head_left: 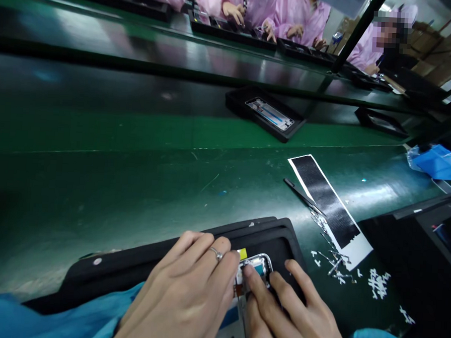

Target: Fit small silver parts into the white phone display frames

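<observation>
A silver-edged phone frame point(258, 267) with its inner parts showing lies in a black foam tray point(278, 237) close in front of me. My left hand point(188, 293), with a ring on one finger, is closed over the frame's left side and hides much of it. Bent along the right edge is my right hand point(293, 314); its index fingertip presses inside the upper end of the frame. A small yellow tab point(243, 252) sticks out at the top between my hands. Whether a small part is under the fingertips cannot be seen.
Right of the tray lie a black adhesive sheet on white backing point(327, 204), dark tweezers point(303, 196) and scattered small white pieces point(378, 284). Another phone frame sits in a foam tray point(232, 101) on the green belt. Across it, people in pink work at trays.
</observation>
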Motion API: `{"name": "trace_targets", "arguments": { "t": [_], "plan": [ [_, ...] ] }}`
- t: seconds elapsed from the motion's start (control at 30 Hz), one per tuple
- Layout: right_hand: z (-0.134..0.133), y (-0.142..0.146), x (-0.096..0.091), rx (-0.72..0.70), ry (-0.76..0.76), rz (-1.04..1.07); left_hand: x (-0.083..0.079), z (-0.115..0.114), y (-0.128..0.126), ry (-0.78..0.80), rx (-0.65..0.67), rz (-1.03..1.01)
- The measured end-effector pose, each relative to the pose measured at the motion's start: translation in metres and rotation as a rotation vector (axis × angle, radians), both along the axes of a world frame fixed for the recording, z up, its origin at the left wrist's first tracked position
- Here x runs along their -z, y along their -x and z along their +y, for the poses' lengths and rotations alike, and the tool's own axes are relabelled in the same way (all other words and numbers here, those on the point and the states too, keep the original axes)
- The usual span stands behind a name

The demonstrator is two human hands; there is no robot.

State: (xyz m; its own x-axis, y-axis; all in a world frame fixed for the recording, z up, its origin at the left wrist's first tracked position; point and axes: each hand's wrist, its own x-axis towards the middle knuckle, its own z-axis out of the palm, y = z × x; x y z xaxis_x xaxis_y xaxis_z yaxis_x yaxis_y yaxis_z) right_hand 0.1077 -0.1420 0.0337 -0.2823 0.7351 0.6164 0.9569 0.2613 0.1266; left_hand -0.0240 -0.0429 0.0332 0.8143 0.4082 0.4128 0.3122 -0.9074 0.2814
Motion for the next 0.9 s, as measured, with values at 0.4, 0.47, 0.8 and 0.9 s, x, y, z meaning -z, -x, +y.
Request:
{"name": "trace_targets", "arguments": {
  "t": [0.4, 0.47, 0.8, 0.9],
  "plan": [
    [0.004, -0.006, 0.000, -0.075, 0.075, 0.006, 0.012, -0.006, -0.007, 0.008, -0.084, -0.070],
    [0.005, -0.006, -0.003, -0.077, 0.080, -0.005, 0.012, -0.004, -0.005, 0.018, -0.036, -0.050],
    [0.009, -0.001, -0.007, -0.016, 0.011, -0.038, 0.014, -0.002, -0.005, 0.026, -0.038, -0.027],
    [0.010, -0.001, -0.007, -0.013, -0.007, -0.064, 0.014, -0.005, -0.010, 0.006, -0.105, -0.054]
  ]
}}
